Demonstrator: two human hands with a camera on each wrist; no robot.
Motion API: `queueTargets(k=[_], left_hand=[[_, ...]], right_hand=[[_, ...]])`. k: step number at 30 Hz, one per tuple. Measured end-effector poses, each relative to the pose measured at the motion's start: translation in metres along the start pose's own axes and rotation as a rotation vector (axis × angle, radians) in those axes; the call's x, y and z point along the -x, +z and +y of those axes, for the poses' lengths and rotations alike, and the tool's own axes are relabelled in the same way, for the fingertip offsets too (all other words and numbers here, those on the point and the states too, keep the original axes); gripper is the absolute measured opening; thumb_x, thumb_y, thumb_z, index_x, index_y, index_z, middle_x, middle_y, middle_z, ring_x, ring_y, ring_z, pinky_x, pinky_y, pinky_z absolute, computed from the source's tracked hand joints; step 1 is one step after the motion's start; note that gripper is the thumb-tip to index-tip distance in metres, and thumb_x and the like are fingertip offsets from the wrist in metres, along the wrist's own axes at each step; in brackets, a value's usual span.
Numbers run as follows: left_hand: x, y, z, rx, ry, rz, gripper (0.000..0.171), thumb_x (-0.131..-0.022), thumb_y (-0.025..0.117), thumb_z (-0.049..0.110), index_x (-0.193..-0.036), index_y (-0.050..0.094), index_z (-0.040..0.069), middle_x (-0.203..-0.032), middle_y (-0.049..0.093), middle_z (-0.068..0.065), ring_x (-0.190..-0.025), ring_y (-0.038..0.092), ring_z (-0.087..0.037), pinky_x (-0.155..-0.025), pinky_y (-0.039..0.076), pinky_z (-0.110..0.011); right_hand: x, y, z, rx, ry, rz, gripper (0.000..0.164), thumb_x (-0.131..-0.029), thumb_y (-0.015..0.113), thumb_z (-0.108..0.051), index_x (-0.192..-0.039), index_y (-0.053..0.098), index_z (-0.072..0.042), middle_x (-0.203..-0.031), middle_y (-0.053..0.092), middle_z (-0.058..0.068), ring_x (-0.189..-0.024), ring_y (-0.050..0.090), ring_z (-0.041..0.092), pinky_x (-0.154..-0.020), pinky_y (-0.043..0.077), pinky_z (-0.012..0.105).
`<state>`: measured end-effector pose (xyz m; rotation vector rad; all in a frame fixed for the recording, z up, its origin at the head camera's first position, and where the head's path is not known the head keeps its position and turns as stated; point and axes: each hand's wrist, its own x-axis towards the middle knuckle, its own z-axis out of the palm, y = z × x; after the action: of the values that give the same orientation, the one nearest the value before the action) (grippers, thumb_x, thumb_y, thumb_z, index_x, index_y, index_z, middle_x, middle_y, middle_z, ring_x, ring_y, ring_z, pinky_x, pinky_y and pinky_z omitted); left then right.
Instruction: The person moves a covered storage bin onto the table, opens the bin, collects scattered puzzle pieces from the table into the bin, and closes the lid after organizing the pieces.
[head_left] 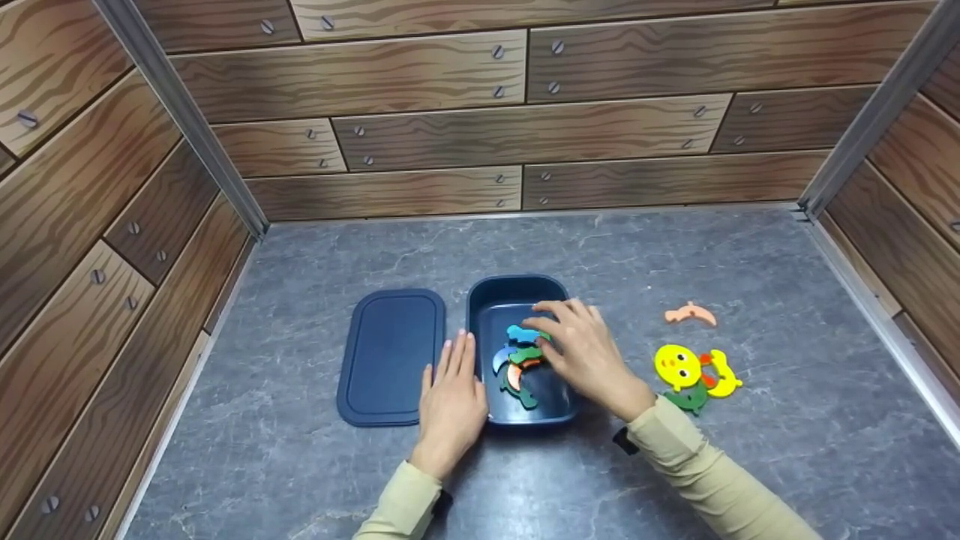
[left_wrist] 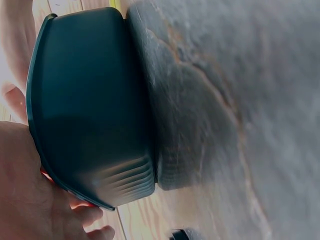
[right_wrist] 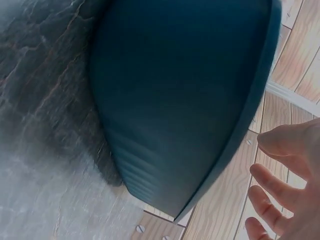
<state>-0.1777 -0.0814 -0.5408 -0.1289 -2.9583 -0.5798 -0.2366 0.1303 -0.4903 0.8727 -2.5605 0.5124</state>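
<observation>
A dark blue plastic box (head_left: 525, 281) stands open, with several small flat shaped pieces inside it, among them a light blue piece (head_left: 523, 334) and a dark green piece (head_left: 528, 399). My left hand (head_left: 453, 397) lies along the box's left rim, its fingers straight. Over the right side of the box is my right hand (head_left: 589, 356), fingers loosely bent and spread. In the right wrist view, nothing shows between the fingers of that right hand (right_wrist: 292, 185). The left wrist view shows the box's side wall (left_wrist: 95, 100) with the left hand (left_wrist: 30, 185) at its rim.
A flat blue lid (head_left: 394, 356) lies left of the box. To the right are a yellow chick-face piece (head_left: 677, 367), a yellow curved piece (head_left: 722, 375) with red parts, a green piece (head_left: 690, 399) and a peach piece (head_left: 691, 314). Wood-patterned walls enclose the grey marbled table (head_left: 262, 465).
</observation>
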Motion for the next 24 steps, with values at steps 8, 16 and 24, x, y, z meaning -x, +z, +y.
queueTargets(k=[8,16,24], left_hand=[[0.0,-0.001,0.0,-0.005,0.006,0.019,0.058,-0.101,0.043,0.021,-0.157,0.028,0.014,-0.162,0.021,0.001,-0.147,0.02,-0.022,-0.114,0.021,-0.056],[0.0,0.0,0.0,0.003,0.005,0.013,0.059,-0.101,0.043,0.021,-0.157,0.027,0.014,-0.162,0.019,0.002,-0.148,0.019,-0.022,-0.115,0.02,-0.055],[0.001,-0.001,0.0,0.001,0.004,0.004,0.059,-0.101,0.043,0.022,-0.157,0.026,0.014,-0.162,0.019,0.002,-0.148,0.017,-0.022,-0.115,0.018,-0.055]], right_hand=[[0.007,-0.008,0.015,-0.029,0.056,0.055,0.03,-0.086,0.074,-0.01,-0.115,0.074,-0.014,-0.122,0.064,0.004,-0.103,0.054,0.025,-0.076,0.036,0.038],[0.015,-0.02,0.033,-0.031,0.114,0.092,0.031,-0.084,0.076,-0.007,-0.115,0.073,-0.012,-0.118,0.066,0.006,-0.101,0.055,0.027,-0.075,0.038,0.04],[0.024,-0.029,0.05,0.005,0.095,0.159,0.034,-0.081,0.077,-0.002,-0.114,0.074,-0.01,-0.114,0.068,0.007,-0.094,0.056,0.029,-0.069,0.036,0.039]])
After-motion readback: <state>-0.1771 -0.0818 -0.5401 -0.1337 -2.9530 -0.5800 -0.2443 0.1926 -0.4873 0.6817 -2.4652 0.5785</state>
